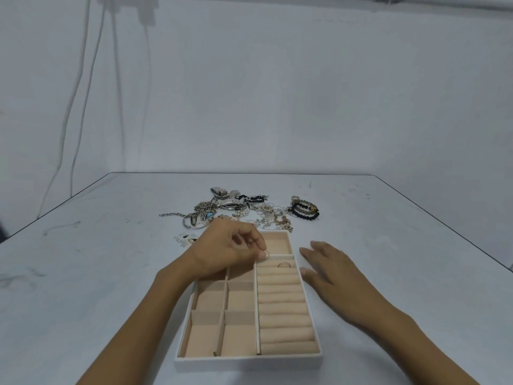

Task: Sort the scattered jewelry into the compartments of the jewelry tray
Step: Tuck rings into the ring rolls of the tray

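A white jewelry tray with beige velvet lining sits in front of me, square compartments on its left and ring rolls on its right. My left hand hovers over the tray's far part and pinches a thin ring between thumb and forefinger, just above the top ring roll. Another ring stands in the first roll slot. My right hand rests flat on the table against the tray's right side, fingers spread. A heap of scattered jewelry lies beyond the tray.
Dark and grey bead bracelets lie at the heap's right. A small white earring card sits left of the tray's far corner. The table's edges run at far left, right and back; cables hang on the wall at left.
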